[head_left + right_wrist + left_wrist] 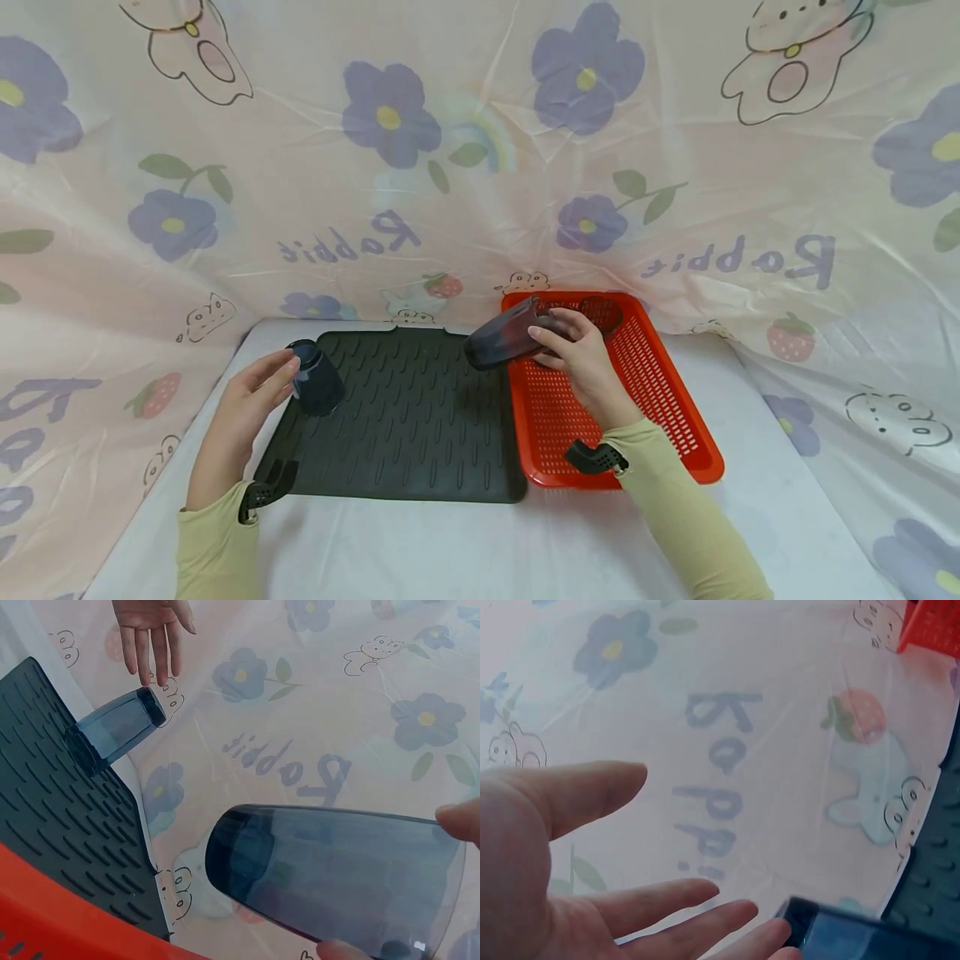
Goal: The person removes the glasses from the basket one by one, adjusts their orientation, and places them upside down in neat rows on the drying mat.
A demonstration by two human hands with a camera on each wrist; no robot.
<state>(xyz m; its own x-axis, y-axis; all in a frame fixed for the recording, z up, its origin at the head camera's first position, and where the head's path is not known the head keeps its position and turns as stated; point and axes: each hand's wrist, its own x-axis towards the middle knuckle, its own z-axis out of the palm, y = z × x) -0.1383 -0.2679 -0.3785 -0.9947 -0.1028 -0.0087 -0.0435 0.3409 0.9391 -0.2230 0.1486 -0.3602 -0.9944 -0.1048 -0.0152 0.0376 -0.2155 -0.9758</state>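
Observation:
A dark blue translucent cup (317, 379) (855, 935) (114, 729) stands mouth down on the left edge of the black ribbed mat (408, 425). My left hand (279, 373) (705, 847) is beside it with straight fingers (154, 641), the fingertips at the cup's side. My right hand (551, 343) grips a second dark blue cup (501, 339) (337, 874), tipped on its side in the air over the seam between the mat and the red perforated tray (660, 392). Its mouth points left toward the mat.
A dark round object (602, 312) lies at the far end of the red tray. Mat and tray sit side by side on a white table (465, 542). A flower-printed plastic sheet (480, 167) closes in the back and both sides.

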